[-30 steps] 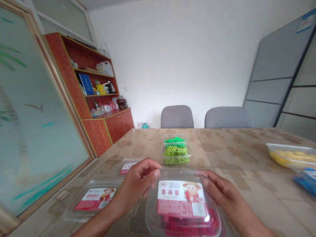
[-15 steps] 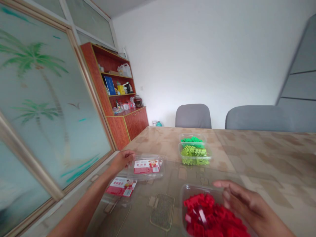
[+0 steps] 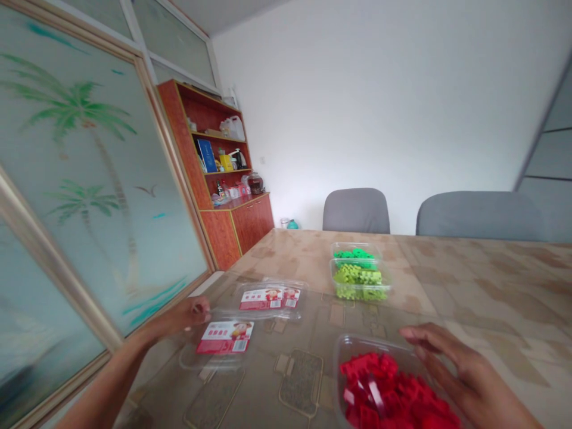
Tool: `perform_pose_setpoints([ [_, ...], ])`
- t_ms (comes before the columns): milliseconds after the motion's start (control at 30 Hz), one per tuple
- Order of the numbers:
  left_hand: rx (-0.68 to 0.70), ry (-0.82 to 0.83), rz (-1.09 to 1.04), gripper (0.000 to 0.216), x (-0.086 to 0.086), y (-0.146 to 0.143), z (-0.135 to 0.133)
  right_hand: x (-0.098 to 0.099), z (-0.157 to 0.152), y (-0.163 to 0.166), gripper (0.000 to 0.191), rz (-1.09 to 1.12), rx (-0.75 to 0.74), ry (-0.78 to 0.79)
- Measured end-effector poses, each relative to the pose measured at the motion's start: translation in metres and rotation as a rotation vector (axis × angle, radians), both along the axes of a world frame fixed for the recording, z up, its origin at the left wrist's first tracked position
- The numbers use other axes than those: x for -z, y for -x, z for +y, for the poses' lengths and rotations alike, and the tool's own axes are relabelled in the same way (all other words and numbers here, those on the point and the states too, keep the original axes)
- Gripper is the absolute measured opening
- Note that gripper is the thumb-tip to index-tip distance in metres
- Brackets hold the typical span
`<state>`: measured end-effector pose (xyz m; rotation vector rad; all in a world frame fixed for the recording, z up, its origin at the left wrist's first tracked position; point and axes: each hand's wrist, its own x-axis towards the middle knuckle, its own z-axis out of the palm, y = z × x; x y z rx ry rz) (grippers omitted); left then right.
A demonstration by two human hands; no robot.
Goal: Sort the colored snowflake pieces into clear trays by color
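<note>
My left hand [image 3: 190,316] hovers at the upper left corner of the near clear plastic lid [image 3: 257,362], its fingers loosely curled and the thumb apart from them. That lid has a red and white label. Just beyond lie more clear lids [image 3: 292,314], stacked, with similar labels overlapping. At the lower right, my right hand [image 3: 460,369] is closed about the right side of a clear plastic box [image 3: 342,363], though its lower fingers are partly hidden. Red toy building blocks [image 3: 397,393] fill this box, which is cut off by the bottom edge of the view.
Farther back stand a clear box of yellow-green blocks [image 3: 357,280] and one of green blocks [image 3: 355,255] on the patterned table [image 3: 469,298]. Two grey chairs [image 3: 356,210] line the far side. A wooden cabinet [image 3: 250,217] and a frosted glass partition [image 3: 156,238] are at the left.
My left hand has drawn back from the stacked far lids to the corner of the near lid. My right hand stays at the box of red blocks. The view has shifted slightly left.
</note>
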<state>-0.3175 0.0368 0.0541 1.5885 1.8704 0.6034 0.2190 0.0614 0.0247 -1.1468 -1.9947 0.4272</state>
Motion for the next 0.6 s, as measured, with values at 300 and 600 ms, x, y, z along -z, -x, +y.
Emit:
perform_pose_setpoints([
  [300,-0.002,0.106,-0.249,0.036,-0.039,0.016,-0.054,-0.001,0.003,0.0,0.028,0.024,0.006,-0.007],
  [600,0.059,-0.332,-0.406,0.032,-0.071,-0.115,-0.029,-0.027,-0.014,0.006,0.037,0.071,0.033,0.018],
])
